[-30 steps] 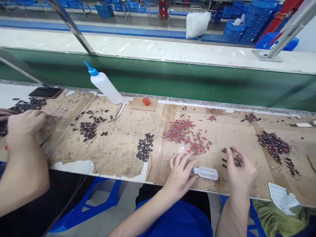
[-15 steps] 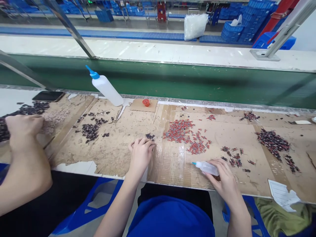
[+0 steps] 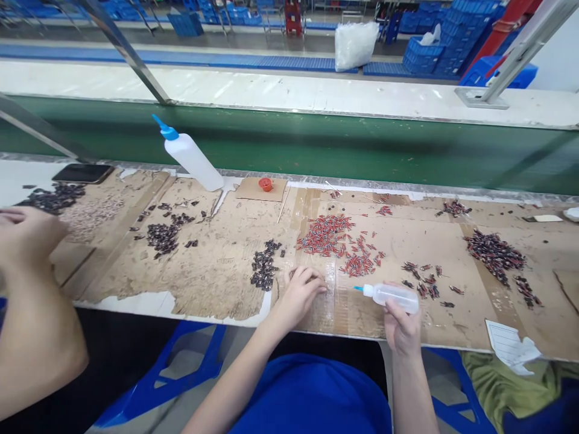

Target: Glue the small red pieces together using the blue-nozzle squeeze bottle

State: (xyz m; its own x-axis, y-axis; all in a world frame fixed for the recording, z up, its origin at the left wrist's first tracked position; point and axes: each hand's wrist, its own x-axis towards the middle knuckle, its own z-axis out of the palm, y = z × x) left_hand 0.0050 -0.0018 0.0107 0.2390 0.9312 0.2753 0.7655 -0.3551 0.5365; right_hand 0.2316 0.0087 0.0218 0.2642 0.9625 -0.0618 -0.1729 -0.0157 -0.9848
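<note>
The small squeeze bottle [image 3: 393, 295], clear with a blue nozzle tip, lies almost level just above the near edge of the bench, its nozzle pointing left. The right hand [image 3: 402, 328] grips it from below, fingers wrapped round its body. The left hand [image 3: 301, 292] rests on the cardboard mat [image 3: 217, 271] a little left of the nozzle, fingers curled inward; whether they pinch anything cannot be told.

Just left of that hand lies a heap of dark parts [image 3: 263, 268]. Beyond both hands spreads a scatter of red parts [image 3: 328, 235], and just past the bottle a few mixed dark and red pieces [image 3: 425, 280]. Further right sits a larger dark-red pile [image 3: 493, 253]. At the bench's near right corner lies a white paper slip [image 3: 509, 346] with ruled print too small to read.

At the back of the mat a large white bottle [image 3: 192, 158] with a blue spout leans left, and an orange cap [image 3: 265, 184] sits on a cardboard scrap near it. A dark phone [image 3: 82, 173] lies at the far left, screen blank. A co-worker's hand [image 3: 25, 232] is at the left edge, beside more dark parts. Behind the bench runs a green conveyor belt [image 3: 316, 147], with blue crates [image 3: 434, 36] and a clear plastic bag [image 3: 355, 45] beyond.
</note>
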